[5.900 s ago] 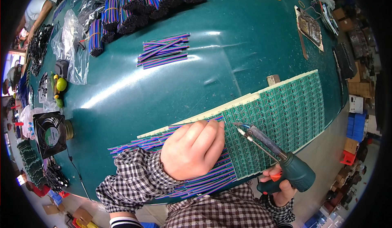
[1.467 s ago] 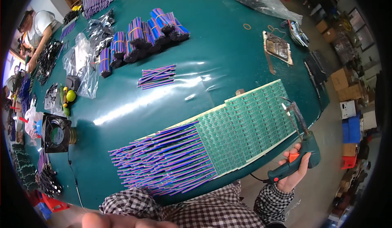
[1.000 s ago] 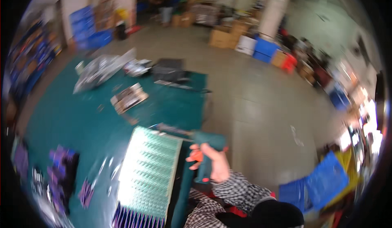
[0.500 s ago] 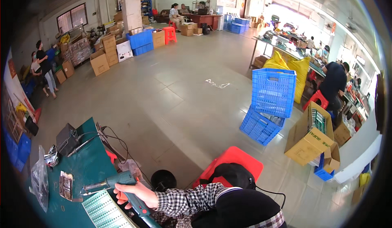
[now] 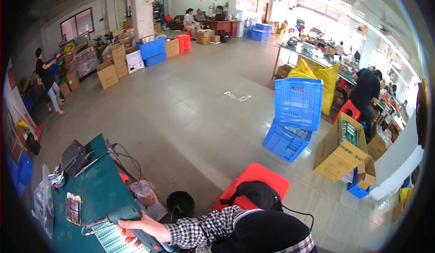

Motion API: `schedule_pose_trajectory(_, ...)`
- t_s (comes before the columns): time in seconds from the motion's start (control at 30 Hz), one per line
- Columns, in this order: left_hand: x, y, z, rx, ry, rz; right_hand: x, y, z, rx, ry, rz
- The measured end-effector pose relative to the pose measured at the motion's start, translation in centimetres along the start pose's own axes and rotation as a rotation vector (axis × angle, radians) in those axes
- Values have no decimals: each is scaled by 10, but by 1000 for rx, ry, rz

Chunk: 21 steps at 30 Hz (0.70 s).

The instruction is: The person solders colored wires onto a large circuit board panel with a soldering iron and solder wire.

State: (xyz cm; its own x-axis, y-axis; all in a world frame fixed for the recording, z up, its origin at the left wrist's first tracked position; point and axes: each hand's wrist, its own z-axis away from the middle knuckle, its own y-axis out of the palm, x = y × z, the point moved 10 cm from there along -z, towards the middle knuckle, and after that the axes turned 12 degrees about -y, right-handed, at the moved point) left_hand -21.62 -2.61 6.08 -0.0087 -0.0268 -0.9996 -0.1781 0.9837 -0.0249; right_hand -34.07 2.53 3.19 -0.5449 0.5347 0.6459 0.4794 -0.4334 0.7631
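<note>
My right hand (image 5: pixel 147 228) is wrapped round the grip of a dark green soldering gun (image 5: pixel 124 213). The gun's thin metal tip points left, over a panel of small white-and-green circuit boards (image 5: pixel 111 238) on the green work table (image 5: pixel 97 185). Whether the tip touches the boards I cannot tell. My fingers and the gun cover part of the panel. Left of the tip lies a brown, scorched-looking rectangular pad (image 5: pixel 73 207). A checkered sleeve covers my right arm. My left hand is out of sight.
On the table stand a black box with cables (image 5: pixel 74 158) and a clear plastic bag (image 5: pixel 43 198). Beside it are a red stool (image 5: pixel 267 178) bearing a black bag and a round black seat (image 5: pixel 180 203). Blue crates (image 5: pixel 299 103) and cartons (image 5: pixel 340 149) stand right; people (image 5: pixel 47 81) are farther off.
My right hand and the soldering gun have moved slightly left and down over the circuit boards. The view has shifted a little, and a person at far left has turned and raised an arm.
</note>
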Motion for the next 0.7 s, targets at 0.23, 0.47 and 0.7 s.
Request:
schedule_pose_trajectory(0.23,19,-69,148,-801,-205,-254,-6,-4,-6,-50,52,87)
schedule_pose_trajectory(0.47,-10,-36,158,-971,-259,511,-8,45,9,305,108,162)
schedule_pose_trajectory(0.7,2,-33,187,-1084,-182,436,-76,104,47,699,330,526)
